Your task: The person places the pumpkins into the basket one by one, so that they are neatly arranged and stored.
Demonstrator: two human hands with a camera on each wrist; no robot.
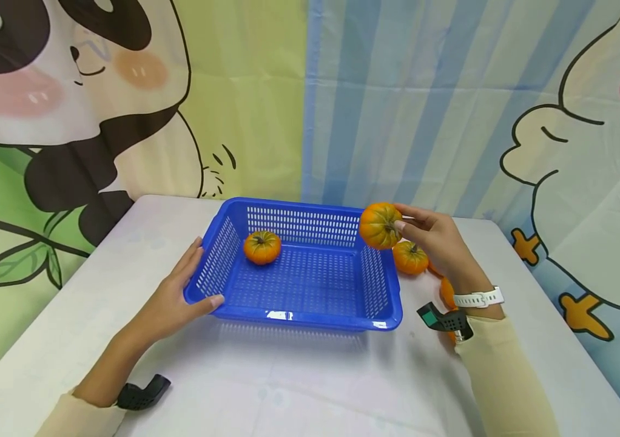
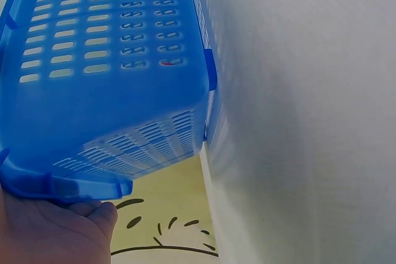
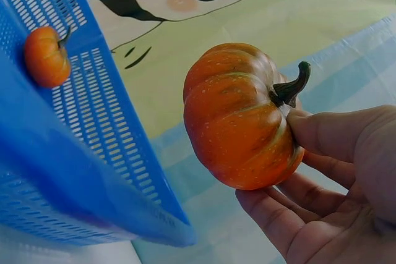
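A blue plastic basket [image 1: 299, 318] with slotted walls stands on the white table. My left hand [image 1: 173, 300] holds its left end, thumb over the near-left rim and fingers along the outer side. Over the basket's right end, my right hand [image 1: 441, 240] grips a small orange pumpkin [image 1: 378, 226] between thumb and fingers. In the right wrist view, the held pumpkin [image 3: 241, 119] shows a dark curved stem near the thumb. Another pumpkin [image 1: 262, 247] sits inside the basket, toward its far left.
Right of the basket, a pumpkin [image 1: 410, 258] lies on the table [image 1: 310, 388]. More orange things [image 1: 446, 294] behind it are partly hidden by my right wrist. A printed curtain [image 1: 266, 109] with cartoon animals hangs behind the table.
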